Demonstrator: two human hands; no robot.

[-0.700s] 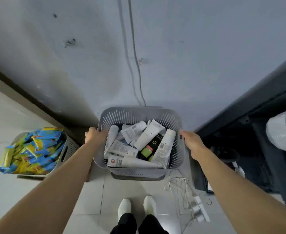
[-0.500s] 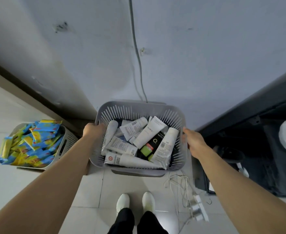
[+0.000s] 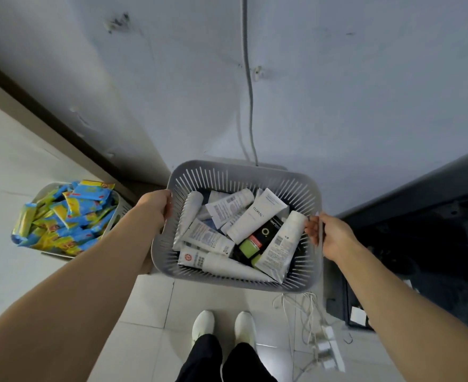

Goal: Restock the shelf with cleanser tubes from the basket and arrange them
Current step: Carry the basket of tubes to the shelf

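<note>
A grey slotted plastic basket (image 3: 243, 175) hangs in the air in front of me, above the tiled floor. My left hand (image 3: 155, 206) grips its left rim and my right hand (image 3: 330, 235) grips its right rim. Inside lie several cleanser tubes (image 3: 257, 216), mostly white with printed labels. One black tube with a green cap (image 3: 260, 239) lies among them. No shelf is clearly in view.
A second grey basket (image 3: 118, 213) on the floor at left holds several blue and yellow packets (image 3: 64, 216). A white power strip with tangled cables (image 3: 329, 346) lies on the floor at right. A dark cabinet (image 3: 420, 244) stands on the right. A cable (image 3: 250, 86) runs down the grey wall ahead.
Both hands have lifted the basket off the floor toward me; it now looks larger and tilts slightly. The second basket shifted left in view as my head moved.
</note>
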